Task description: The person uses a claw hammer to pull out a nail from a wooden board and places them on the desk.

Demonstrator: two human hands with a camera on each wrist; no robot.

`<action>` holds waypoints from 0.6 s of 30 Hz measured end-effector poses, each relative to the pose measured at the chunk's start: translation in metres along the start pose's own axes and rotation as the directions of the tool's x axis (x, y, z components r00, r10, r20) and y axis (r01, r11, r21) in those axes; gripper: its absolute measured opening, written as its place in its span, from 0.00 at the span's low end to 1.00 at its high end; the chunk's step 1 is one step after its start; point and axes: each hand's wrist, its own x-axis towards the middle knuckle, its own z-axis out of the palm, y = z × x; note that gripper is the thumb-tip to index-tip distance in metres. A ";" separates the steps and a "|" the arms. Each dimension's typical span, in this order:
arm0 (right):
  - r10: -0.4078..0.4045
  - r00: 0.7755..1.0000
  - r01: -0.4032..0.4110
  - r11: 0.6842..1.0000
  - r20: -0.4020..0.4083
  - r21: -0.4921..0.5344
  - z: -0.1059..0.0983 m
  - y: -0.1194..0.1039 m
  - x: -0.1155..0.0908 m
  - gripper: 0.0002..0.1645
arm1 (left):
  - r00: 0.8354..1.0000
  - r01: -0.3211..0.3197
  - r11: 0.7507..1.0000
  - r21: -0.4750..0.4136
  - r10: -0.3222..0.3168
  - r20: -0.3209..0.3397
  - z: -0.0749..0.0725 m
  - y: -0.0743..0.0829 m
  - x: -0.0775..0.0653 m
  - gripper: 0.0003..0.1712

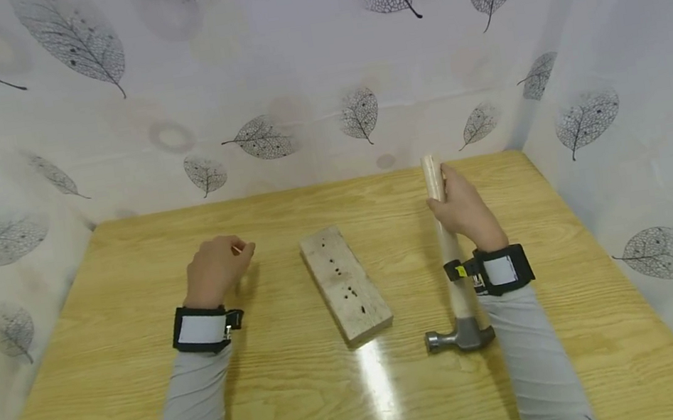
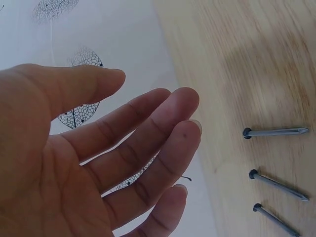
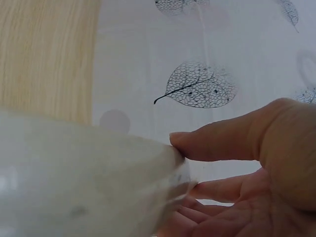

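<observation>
My left hand (image 1: 216, 270) is over the left part of the table with nothing in its grasp. In the left wrist view its fingers (image 2: 170, 143) are loosely bent and the thumb stands apart. Three dark-headed nails (image 2: 276, 132) lie on the wood beside it; the head view does not show them. With my right hand (image 1: 464, 210) I hold a claw hammer by its pale wooden handle (image 1: 458, 293), thumb and fingers at its sides. The metal hammer head (image 1: 465, 335) points toward me, beside the right forearm. Large and blurred, the handle (image 3: 74, 173) fills the lower left of the right wrist view.
A wooden block (image 1: 347, 284) with several dark holes along its top lies at an angle between the hands. The wood-grain table (image 1: 299, 402) meets a pale leaf-print covering (image 1: 289, 59) at the back and along both sides.
</observation>
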 end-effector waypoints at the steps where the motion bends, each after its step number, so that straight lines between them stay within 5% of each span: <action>1: -0.008 1.000 0.008 1.000 0.003 -0.014 0.002 0.003 0.003 0.45 | 1.000 0.000 1.000 -0.001 0.000 0.004 0.000 0.000 0.000 0.25; 5: -0.010 1.000 0.011 0.999 0.019 -0.050 0.008 0.012 0.010 0.38 | 1.000 -0.009 1.000 0.000 0.009 0.013 0.002 0.000 0.000 0.25; 18: 0.125 0.986 -0.122 0.992 0.108 -0.033 0.032 0.037 0.015 0.40 | 0.997 -0.061 0.998 -0.025 0.062 0.036 0.014 0.001 -0.001 0.22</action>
